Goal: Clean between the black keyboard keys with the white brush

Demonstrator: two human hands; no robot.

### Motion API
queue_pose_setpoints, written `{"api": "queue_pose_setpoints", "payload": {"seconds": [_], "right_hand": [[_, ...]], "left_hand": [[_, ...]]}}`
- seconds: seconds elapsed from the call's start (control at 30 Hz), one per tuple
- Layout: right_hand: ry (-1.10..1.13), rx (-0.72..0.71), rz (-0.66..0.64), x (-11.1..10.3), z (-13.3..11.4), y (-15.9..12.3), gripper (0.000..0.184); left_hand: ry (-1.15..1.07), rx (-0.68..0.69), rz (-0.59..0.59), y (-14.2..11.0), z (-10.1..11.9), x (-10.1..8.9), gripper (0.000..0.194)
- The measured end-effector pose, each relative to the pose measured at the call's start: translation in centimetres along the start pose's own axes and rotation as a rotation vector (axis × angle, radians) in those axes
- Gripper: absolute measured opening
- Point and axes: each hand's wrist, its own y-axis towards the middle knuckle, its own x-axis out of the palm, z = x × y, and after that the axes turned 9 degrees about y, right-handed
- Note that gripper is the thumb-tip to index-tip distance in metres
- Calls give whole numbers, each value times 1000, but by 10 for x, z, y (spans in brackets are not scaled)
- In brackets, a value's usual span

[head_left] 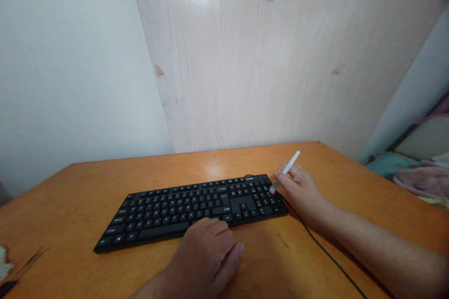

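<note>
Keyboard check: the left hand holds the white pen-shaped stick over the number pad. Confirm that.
Wrong hand: the head view shows the right hand holding the white pen-shaped stick over the number pad of the black keyboard.

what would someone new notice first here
The black keyboard catches the eye first, lying in the middle of the orange wooden desk. At its far right end, the right hand holds a white stick with a pinkish tip angled down toward the keys, while the left hand rests on the keyboard's front edge. Behind them rises a pale wood-grain panel.
</note>
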Motion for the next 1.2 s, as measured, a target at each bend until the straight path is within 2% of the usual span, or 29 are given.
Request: {"api": "queue_pose_setpoints", "payload": {"seconds": [0.13, 0.23, 0.33, 0.43, 0.6, 0.7, 0.77, 0.9, 1.03, 1.2], "right_hand": [[83, -20, -64, 1, -5, -4, 32], [18, -30, -99, 0, -7, -3, 35], [-50, -26, -57, -2, -5, -2, 36], [-9, -21, -21, -1, -3, -2, 33], [16, -27, -80, 0, -6, -3, 33], [-49, -27, -49, -2, -7, -2, 32], [-6, -19, -27, -2, -8, -4, 32], [186, -31, -114, 4, -12, -12, 29], [210, -92, -260, 9, -18, -17, 29], [109, -75, -212, 7, -15, -14, 28]], "left_hand": [[4, 0, 3, 1, 1, 0, 24], [2, -2, 4, 0, 1, -1, 24], [4, 1, 7, 0, 1, -2, 24], [0, 0, 11, 1, 1, -2, 25], [-2, -4, 15, 2, 2, -3, 24], [-2, -1, 1, 1, 1, -3, 25], [-4, 1, -5, 1, 1, -3, 25], [-4, -6, -4, 1, 2, -3, 24], [4, -2, -7, 0, 1, -3, 23], [0, -5, -12, 0, 1, -2, 24]]}}
